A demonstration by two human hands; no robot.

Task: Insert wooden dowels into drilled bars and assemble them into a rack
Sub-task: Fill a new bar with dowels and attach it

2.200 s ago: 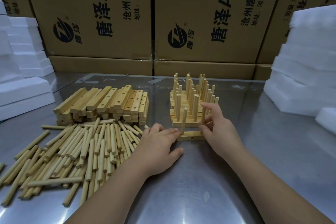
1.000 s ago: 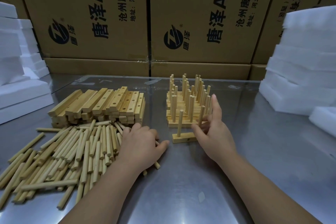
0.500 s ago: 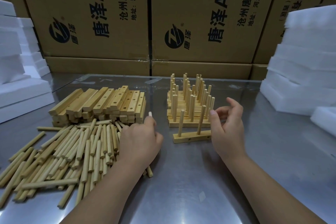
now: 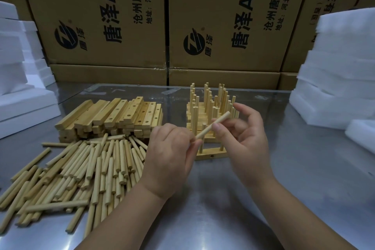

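Two forearms enter from the lower edge of the frame over the metal table (image 4: pixel 223 219). At centre frame, both hands share one dowel (image 4: pixel 222 117), which is raised clear of the table and slants from lower left to upper right.

Left hand (image 4: pixel 168 156): fingers curled, pinching the dowel's lower end at the fingertips.
Right hand (image 4: pixel 246 142): thumb and forefinger pinch the dowel near its middle; the remaining fingers are loosely bent and hold nothing.

Directly behind and below the hands, one drilled bar (image 4: pixel 211 154) lies flat on the table with two dowels standing upright in it; one side hole is visible.

Lower left of frame: a loose pile of dowels (image 4: pixel 81 168), too many to count, lying flat and just beside the left hand.
Behind that pile: a stack of drilled bars (image 4: pixel 113 119), number not countable.
Centre, behind the single bar: a stack of finished bars (image 4: pixel 209 107), with their dowels pointing up.

Left and right edges: white foam blocks (image 4: pixel 341 67) in stacks.
Across the top of the frame: printed cardboard boxes (image 4: pixel 101 16), two seen nearly whole, others cut off at the edges.
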